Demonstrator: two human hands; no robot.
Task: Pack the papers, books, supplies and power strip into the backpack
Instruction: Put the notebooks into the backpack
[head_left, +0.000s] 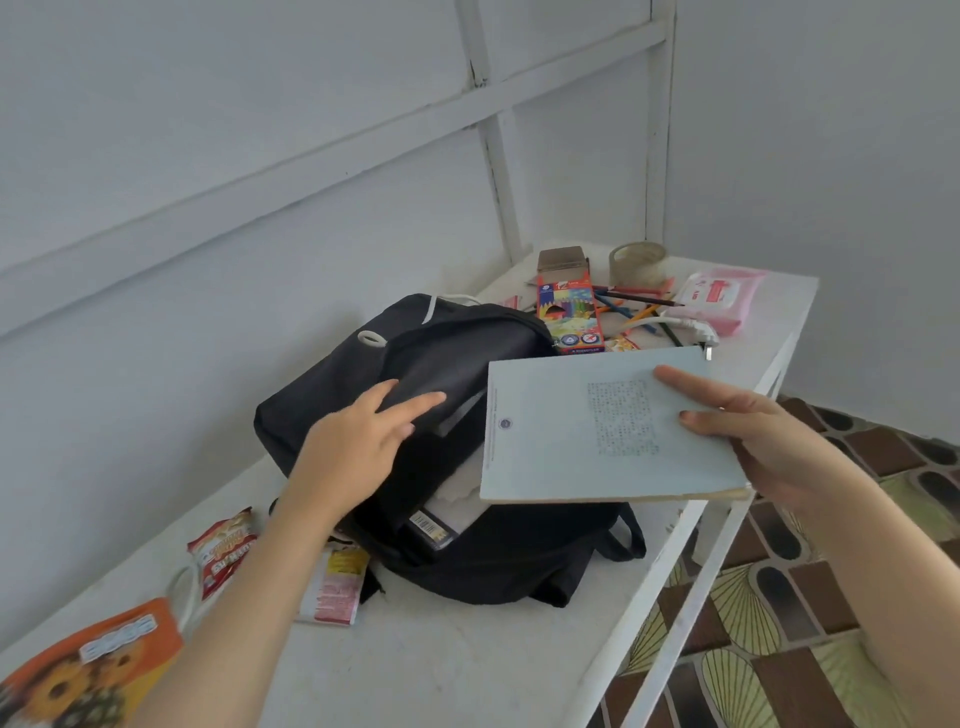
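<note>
A black backpack (332, 384) lies open on the white table (467, 649), with books and papers showing inside its mouth. My left hand (358, 447) rests with straight fingers on the backpack's upper flap. My right hand (753, 431) grips a pale blue book (561, 441) by its right edge, thumb on top, holding it level just above the backpack's opening. A coloured-pencil box (569, 312) and loose pencils (634, 306) lie behind the bag. A white plug and cable (691, 330) lies beside the pencils.
A tape roll (638, 262) and a pink wipes pack (719, 299) sit at the table's far end. Snack packets (223, 551), a yellow-pink leaflet (337, 587) and an orange sunflower book (88, 670) lie near the left front. The table's right edge drops to a patterned floor (779, 623).
</note>
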